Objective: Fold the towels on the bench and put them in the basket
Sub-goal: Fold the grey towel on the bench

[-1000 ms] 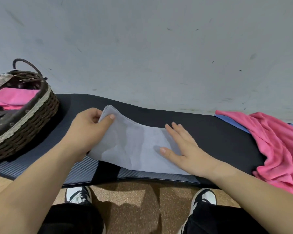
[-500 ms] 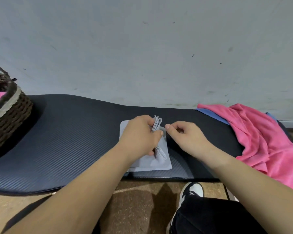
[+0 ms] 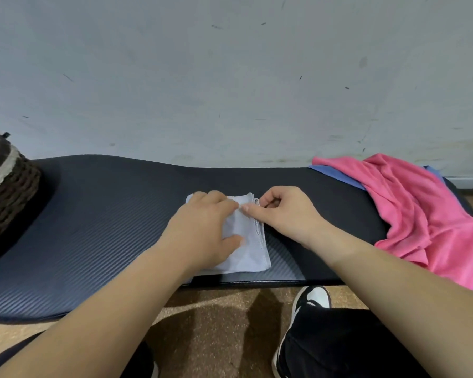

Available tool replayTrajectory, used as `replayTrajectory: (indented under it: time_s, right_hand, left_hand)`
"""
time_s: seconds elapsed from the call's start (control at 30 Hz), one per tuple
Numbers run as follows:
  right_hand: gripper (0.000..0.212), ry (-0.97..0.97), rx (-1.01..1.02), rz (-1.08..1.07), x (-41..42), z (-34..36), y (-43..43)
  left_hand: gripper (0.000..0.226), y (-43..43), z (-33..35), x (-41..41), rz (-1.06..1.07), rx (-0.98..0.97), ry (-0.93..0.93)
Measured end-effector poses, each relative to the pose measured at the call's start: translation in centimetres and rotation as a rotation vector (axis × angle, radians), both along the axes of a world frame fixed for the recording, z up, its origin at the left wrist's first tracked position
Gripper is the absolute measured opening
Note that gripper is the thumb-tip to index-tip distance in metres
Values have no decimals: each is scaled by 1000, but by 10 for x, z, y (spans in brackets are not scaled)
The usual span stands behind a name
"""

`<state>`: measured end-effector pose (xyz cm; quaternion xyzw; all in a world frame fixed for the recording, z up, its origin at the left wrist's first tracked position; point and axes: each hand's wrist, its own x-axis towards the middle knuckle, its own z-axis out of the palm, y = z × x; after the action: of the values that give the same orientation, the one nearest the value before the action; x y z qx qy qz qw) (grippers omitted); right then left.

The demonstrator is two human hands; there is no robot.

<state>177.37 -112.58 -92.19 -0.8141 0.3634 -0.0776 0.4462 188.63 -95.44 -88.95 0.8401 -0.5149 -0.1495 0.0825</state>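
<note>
A pale grey towel (image 3: pixel 250 242), folded into a small rectangle, lies flat on the black padded bench (image 3: pixel 99 219). My left hand (image 3: pixel 205 230) rests on its left half and presses it down, with the thumb spread toward the front. My right hand (image 3: pixel 281 211) sits at the towel's right edge, thumb and forefinger pinched on the far corner of the stacked layers. The dark woven basket (image 3: pixel 6 186) with a cream band stands at the bench's far left, mostly cut off by the frame edge. A crumpled pink towel (image 3: pixel 418 216) lies over a blue towel (image 3: pixel 339 174) at the right end.
A grey wall runs directly behind the bench. Brown floor lies in front, with my dark trousers and a black-and-white shoe (image 3: pixel 311 298) below the bench's front edge. A stretch of bare bench separates the grey towel from the basket.
The grey towel's left half was folded over to the right, and now lies flat as a small rectangle. My left hand went from holding the raised fold to pressing it down; the view shifted right.
</note>
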Motion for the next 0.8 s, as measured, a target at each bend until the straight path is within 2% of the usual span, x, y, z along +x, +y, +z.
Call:
replayTrajectory:
  time_s: [0.07, 0.17, 0.27, 0.37, 0.47, 0.53, 0.63, 0.73, 0.8]
  right_hand:
    - [30, 0, -24, -4, 5, 1, 2]
    - [18, -25, -41, 17, 12, 5, 6]
    - [17, -44, -53, 12, 16, 5, 6]
    - [19, 55, -45, -26, 15, -1, 3]
    - [23, 103, -159, -13, 15, 1, 0]
    - [36, 52, -284, 87, 14, 6, 1]
    - [75, 28, -304, 372, 6, 8, 8]
    - [96, 200, -213, 566, -7, 2, 13]
    - [104, 273, -241, 602, -12, -4, 11]
  left_hand:
    - [70, 6, -5, -1, -44, 95, -11]
    - [76, 14, -6, -3, -76, 82, -16]
    - [88, 23, -9, 1, -68, 118, -42]
    - [89, 29, -16, -1, -22, 275, 13]
    - [89, 30, -22, -5, -14, 271, 16]
    - [89, 32, -23, -2, -22, 244, 43]
    - [85, 37, -20, 8, 11, 90, 170]
    - [68, 41, -16, 22, 265, -181, 193]
    - [54, 44, -12, 28, 460, -151, 203]
